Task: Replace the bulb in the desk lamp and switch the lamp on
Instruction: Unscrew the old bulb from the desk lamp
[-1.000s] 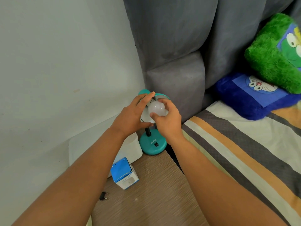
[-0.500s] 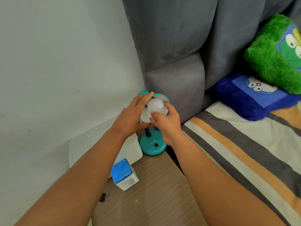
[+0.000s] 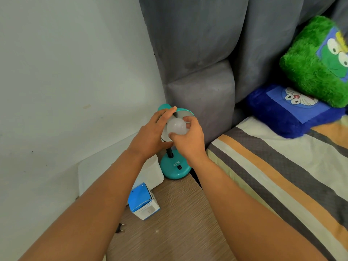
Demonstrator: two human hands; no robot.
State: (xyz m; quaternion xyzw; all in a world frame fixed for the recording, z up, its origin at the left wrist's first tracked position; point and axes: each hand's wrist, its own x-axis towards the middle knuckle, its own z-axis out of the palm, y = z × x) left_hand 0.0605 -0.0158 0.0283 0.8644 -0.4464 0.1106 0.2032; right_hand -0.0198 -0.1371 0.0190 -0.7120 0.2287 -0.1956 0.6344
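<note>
Head view: nearest on the wood-grain desk, a small black two-pin plug lies at the left edge. Just beyond it a blue-and-white bulb box stands upright, and behind that a white container sits against the left side. Both bare forearms reach forward over the desk toward its far right corner, where the round base of the teal desk lamp stands, a black switch on its top and a dark stem rising from it. Above the base, the left hand cups the lamp's shade from the left, fingers laid over its teal rim, the grip closed loosely around it. The right hand has thumb and fingertips pinched on a frosted white bulb, held at the mouth of the shade; whether it is seated in the socket cannot be told. Right of the desk is a striped bed; behind rises a grey padded headboard, with a blue Doraemon cushion and a green plush cushion.
</note>
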